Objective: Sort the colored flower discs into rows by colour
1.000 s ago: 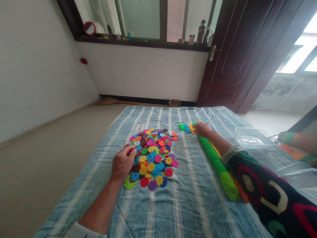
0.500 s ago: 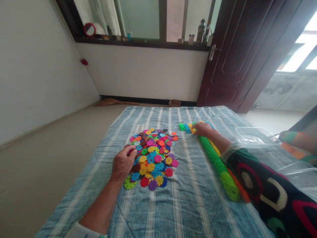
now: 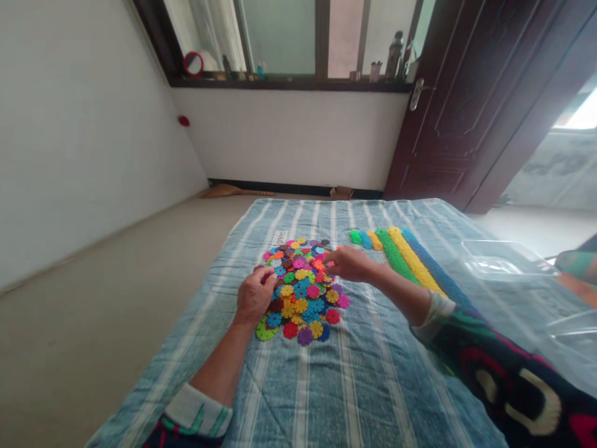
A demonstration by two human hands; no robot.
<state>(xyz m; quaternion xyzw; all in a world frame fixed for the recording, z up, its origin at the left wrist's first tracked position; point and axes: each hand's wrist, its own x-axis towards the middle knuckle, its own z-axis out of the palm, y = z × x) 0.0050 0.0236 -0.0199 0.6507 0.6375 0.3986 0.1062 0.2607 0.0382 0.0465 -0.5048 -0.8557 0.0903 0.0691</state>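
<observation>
The left hand [image 3: 254, 297] is near the frame's centre, its fingers [image 3: 262, 272] curled toward the thumb [image 3: 271, 283]; the left forearm [image 3: 221, 367] slants from below. The right hand [image 3: 353, 264], slightly higher, points leftward, half bent; the right forearm [image 3: 402, 291] extends toward the lower right.

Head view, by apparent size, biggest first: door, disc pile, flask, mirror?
1. Door
2. Disc pile
3. Flask and mirror: too close to rank; the flask just looks taller.
</observation>
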